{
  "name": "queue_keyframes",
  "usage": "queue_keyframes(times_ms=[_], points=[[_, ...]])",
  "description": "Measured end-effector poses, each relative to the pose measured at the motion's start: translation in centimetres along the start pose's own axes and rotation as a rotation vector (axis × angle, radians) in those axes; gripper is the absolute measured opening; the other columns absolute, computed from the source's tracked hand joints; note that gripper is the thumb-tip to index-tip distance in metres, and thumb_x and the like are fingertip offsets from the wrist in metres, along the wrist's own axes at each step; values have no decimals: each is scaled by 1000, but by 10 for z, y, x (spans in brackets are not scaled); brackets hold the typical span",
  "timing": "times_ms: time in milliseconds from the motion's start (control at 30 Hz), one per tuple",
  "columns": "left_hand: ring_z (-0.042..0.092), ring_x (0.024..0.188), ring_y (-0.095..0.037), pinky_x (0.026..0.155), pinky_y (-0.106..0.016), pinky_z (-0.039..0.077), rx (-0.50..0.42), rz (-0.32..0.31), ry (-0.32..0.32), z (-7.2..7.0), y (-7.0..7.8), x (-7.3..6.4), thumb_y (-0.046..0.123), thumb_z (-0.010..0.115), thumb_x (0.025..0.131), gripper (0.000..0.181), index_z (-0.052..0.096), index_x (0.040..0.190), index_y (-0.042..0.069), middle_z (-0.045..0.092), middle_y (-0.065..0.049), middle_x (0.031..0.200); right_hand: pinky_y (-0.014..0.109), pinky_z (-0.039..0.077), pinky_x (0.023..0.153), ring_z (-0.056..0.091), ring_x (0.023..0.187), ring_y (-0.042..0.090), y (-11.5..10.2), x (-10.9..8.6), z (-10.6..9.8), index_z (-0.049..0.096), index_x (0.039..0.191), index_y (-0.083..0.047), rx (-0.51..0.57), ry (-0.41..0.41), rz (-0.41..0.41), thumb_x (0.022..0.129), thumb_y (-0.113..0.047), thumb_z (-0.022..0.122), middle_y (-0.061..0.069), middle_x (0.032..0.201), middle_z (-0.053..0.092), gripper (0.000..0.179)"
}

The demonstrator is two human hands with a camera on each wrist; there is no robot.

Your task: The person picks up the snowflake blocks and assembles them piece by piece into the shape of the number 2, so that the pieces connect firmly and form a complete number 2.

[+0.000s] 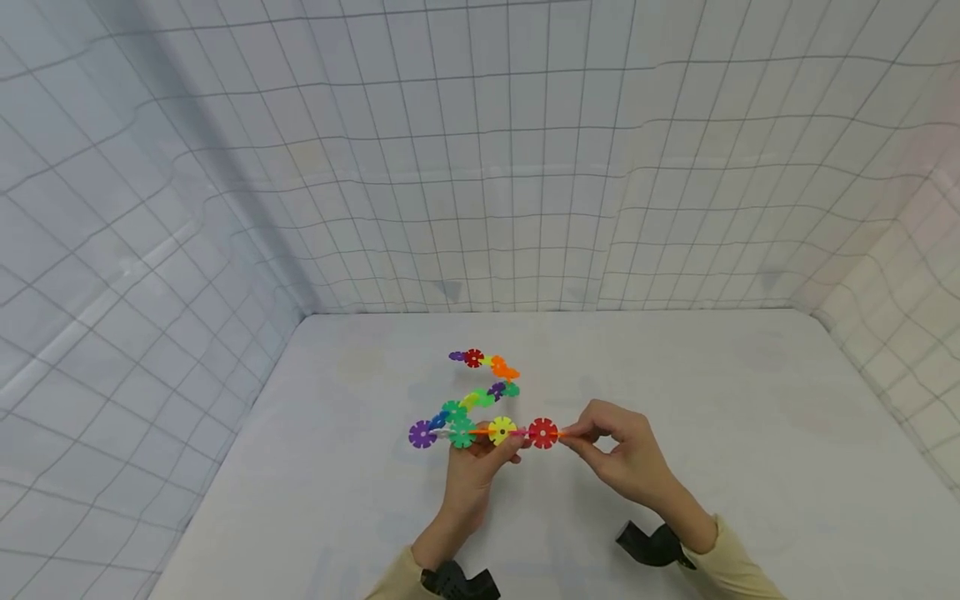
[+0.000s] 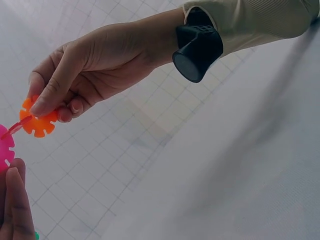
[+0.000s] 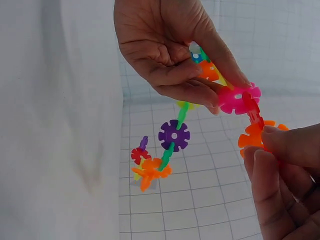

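Observation:
A long zigzag chain of notched plastic snowflake discs in many colours lies over the table in the head view, its purple end disc [image 1: 457,356] farthest away. My left hand [image 1: 477,483] holds the chain's near run, with thumb and fingers at the pink disc [image 3: 240,100] and a yellow disc [image 1: 502,431] beside it. Slotted edge-on into the pink disc is a red disc [image 1: 543,432]. My right hand [image 1: 626,454] pinches the orange disc [image 2: 40,120] at the chain's near end between thumb and fingers; it joins the red disc's other side.
A white table [image 1: 337,500] lies under both hands. White sheeting with a grid of lines [image 1: 480,208] rises behind it and at the sides. Black wrist cameras are strapped on both wrists, such as the right one [image 2: 197,50].

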State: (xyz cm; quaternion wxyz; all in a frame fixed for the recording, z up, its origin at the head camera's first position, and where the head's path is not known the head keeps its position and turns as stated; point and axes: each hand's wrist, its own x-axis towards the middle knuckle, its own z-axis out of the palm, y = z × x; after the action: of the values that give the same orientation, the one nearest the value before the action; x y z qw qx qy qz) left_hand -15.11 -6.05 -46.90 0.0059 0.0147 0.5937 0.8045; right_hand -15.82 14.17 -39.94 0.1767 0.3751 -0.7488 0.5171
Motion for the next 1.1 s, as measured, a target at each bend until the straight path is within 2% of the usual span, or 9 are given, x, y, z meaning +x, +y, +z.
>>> queue_keyframes(times_ms=[133,267,367,433,567,667,767,900,1100], points=[[64,82,-28,77,-32,52,-18,-41,-12,1,-7,3,13,70,87,20,58,99,2,70,-16,93,24,52,54,59,60,13,1,-1,-1,62,78,-2,-46,-1,23,64,20,76,5,74,63,29],[66,85,-23,73,-30,52,-15,-70,-14,0,-13,5,17,70,88,27,57,107,2,69,-20,96,25,51,52,59,58,12,7,-4,0,62,79,-2,-55,-5,57,66,17,76,4,74,64,27],[67,84,-21,71,-28,51,-4,-94,0,0,-16,7,21,70,87,31,57,109,4,68,-22,98,26,50,49,58,56,9,19,-9,2,63,80,-5,-51,-20,102,70,12,77,2,74,65,24],[67,84,-24,70,-28,51,4,-108,13,0,-19,7,22,71,87,32,58,109,3,67,-24,99,27,50,48,57,56,8,32,-15,4,63,81,-8,-53,-31,129,72,8,78,-1,75,65,23],[67,85,-27,69,-27,50,8,-134,31,-1,-22,8,21,71,87,31,59,109,2,69,-20,95,27,49,48,57,55,8,43,-19,5,63,81,-9,-61,-56,164,73,6,78,-1,74,65,22],[68,83,-22,70,-27,51,8,-159,22,-2,-25,9,23,69,89,30,60,107,2,70,-17,92,28,50,48,59,55,10,46,-20,5,63,81,-9,-59,-75,214,73,5,78,-2,71,65,22],[68,85,-19,73,-28,51,18,-193,3,-5,-30,11,28,68,89,35,61,108,-1,69,-19,97,30,51,49,61,56,11,59,-25,6,62,82,-13,-34,-87,271,75,3,77,-3,71,66,23],[67,90,-21,77,-28,52,30,-234,-17,-12,-35,10,32,66,90,44,60,113,-4,66,-21,106,30,52,49,62,55,15,65,-28,7,61,82,-14,-14,-89,314,77,2,77,1,70,66,23],[67,90,-20,77,-28,52,2,-288,-17,-24,-37,7,35,64,91,50,57,116,-9,66,-19,109,28,51,49,63,55,17,70,-31,6,60,83,-13,-20,-82,365,78,1,76,5,71,66,21]])
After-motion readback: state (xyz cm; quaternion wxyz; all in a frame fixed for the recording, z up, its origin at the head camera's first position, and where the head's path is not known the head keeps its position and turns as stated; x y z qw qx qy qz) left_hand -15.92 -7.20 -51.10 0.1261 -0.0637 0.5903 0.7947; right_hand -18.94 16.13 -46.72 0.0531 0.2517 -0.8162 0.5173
